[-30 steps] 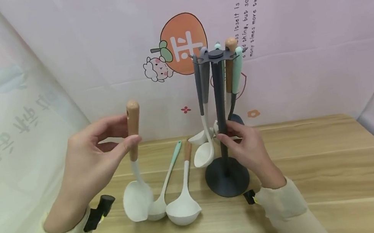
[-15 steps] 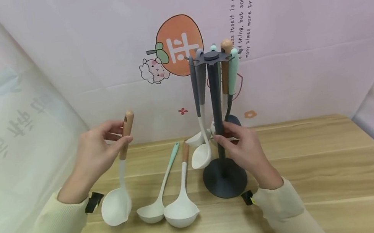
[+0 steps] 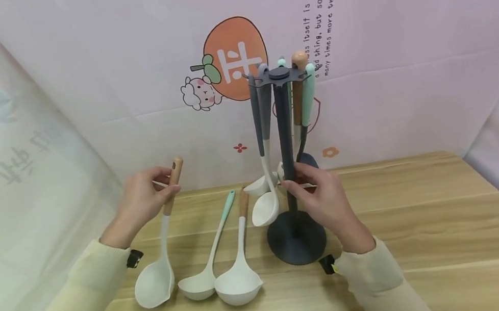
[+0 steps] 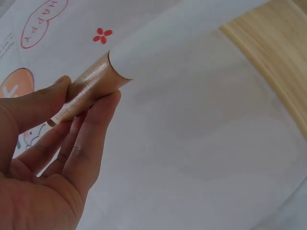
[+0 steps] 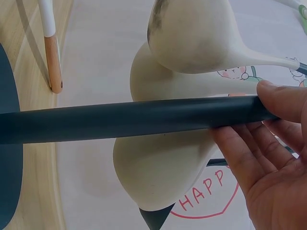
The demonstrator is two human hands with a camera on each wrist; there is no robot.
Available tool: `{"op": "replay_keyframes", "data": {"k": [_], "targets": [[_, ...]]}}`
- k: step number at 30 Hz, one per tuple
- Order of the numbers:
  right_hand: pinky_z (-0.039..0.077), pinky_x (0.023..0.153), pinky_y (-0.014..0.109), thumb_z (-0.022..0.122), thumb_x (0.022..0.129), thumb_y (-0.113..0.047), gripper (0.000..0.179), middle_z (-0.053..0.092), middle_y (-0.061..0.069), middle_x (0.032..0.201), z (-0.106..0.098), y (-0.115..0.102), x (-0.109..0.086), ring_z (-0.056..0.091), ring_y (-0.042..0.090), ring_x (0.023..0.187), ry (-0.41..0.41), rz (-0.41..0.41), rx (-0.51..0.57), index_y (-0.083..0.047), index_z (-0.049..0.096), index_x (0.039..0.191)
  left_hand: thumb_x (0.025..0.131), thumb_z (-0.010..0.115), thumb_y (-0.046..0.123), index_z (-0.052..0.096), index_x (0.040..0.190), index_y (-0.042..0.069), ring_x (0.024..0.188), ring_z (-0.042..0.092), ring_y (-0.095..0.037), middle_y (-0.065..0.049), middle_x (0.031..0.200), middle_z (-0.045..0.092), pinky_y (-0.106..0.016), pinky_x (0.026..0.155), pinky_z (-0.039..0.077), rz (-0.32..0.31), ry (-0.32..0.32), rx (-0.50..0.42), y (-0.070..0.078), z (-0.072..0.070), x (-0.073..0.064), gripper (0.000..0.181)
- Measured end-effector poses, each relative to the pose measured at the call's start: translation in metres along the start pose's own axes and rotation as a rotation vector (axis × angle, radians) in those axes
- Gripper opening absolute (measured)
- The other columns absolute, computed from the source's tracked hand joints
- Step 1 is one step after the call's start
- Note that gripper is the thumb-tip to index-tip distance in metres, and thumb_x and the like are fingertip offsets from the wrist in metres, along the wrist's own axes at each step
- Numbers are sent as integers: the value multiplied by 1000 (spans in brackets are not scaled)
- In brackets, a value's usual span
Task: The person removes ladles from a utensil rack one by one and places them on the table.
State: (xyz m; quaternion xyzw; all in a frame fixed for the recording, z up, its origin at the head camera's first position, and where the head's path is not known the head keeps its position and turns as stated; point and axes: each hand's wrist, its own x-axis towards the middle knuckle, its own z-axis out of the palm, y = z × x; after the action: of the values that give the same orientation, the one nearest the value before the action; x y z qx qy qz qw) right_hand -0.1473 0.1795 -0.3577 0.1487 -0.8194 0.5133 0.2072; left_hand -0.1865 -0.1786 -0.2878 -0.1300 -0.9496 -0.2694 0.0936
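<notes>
My left hand (image 3: 144,201) pinches the wooden handle of a white ladle (image 3: 154,283) between thumb and fingers. That ladle leans with its handle up and its bowl at the tabletop; whether the bowl touches I cannot tell. In the left wrist view the wooden handle (image 4: 93,84) shows between the fingertips. Around the black pole of a utensil stand (image 3: 284,126), my right hand (image 3: 326,198) curls thumb and fingers. Grey-handled ladles, a wooden-handled utensil (image 3: 298,106) and mint-handled utensils hang from the stand's top. The right wrist view shows white bowls (image 5: 163,167) beside the pole.
Between the held ladle and the stand, a mint-handled ladle (image 3: 198,286) and a wooden-handled ladle (image 3: 238,285) lie on the wooden table (image 3: 423,218). A printed cloth (image 3: 378,110) hangs behind the table, with pale sheeting at the left.
My left hand has carried the ladle left and down, bringing its bowl to table level beside the other two ladles. The right hand still holds the pole.
</notes>
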Motion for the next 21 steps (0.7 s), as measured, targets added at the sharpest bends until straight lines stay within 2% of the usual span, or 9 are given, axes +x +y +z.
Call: {"op": "replay_keyframes", "data": {"k": [9,16,21], "targets": [[68,82,47,75,97,-8,26,79,15,104,-1,1,1,79,32,99,-2,6,0,-5,75,123,97,76,13,66,133,-7,97,78,-41,-28,115,76,-43,74,68,3,-33,12,-8,14,18,42],[67,84,51,75,97,-9,26,79,15,104,-2,1,1,79,32,100,-9,22,1,-5,75,123,97,76,20,65,135,-5,97,79,-35,-26,117,76,-38,75,67,-80,-105,15,-19,32,40,47],[67,83,48,76,97,-8,27,79,15,104,0,1,0,79,32,99,-10,19,0,-4,74,124,96,76,18,66,133,-7,91,78,-31,-26,115,76,-31,71,65,-118,-159,15,-25,46,53,45]]}}
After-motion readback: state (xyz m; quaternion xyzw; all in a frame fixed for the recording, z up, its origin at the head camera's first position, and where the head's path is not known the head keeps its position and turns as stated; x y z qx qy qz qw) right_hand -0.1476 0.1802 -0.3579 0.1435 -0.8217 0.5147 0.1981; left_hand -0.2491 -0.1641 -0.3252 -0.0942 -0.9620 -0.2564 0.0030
